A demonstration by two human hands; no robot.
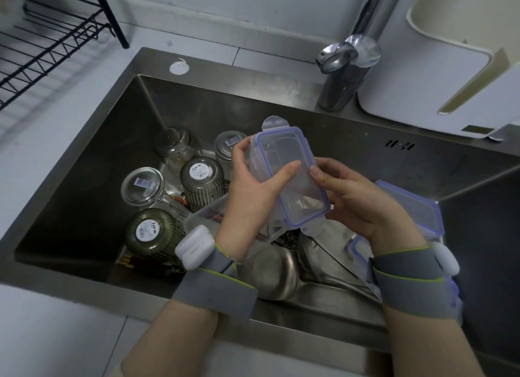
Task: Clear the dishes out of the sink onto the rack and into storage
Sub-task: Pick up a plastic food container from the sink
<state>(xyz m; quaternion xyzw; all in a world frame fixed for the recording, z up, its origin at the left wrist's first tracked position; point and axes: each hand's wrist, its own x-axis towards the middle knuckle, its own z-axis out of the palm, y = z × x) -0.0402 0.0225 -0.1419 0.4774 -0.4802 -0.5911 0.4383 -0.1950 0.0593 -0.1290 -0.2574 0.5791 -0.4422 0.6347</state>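
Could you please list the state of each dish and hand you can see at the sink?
Lidded container: lid on, held above the sink by both hands.
Left hand: gripping the container.
Right hand: gripping the container.
Green ribbed glass: upside down.
Clear glass: upside down.
Wire rack: blurred.

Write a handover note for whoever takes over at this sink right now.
Left hand and right hand both grip the clear rectangular plastic container with the blue-trimmed lid, held above the steel sink.
Still in the sink: five upturned glass jars, e.g. the green ribbed one, a clear lidless tub, a steel bowl, another blue-trimmed lid.
The black wire rack, upper left, shows no dishes in its visible part.
Left: nearly everything.
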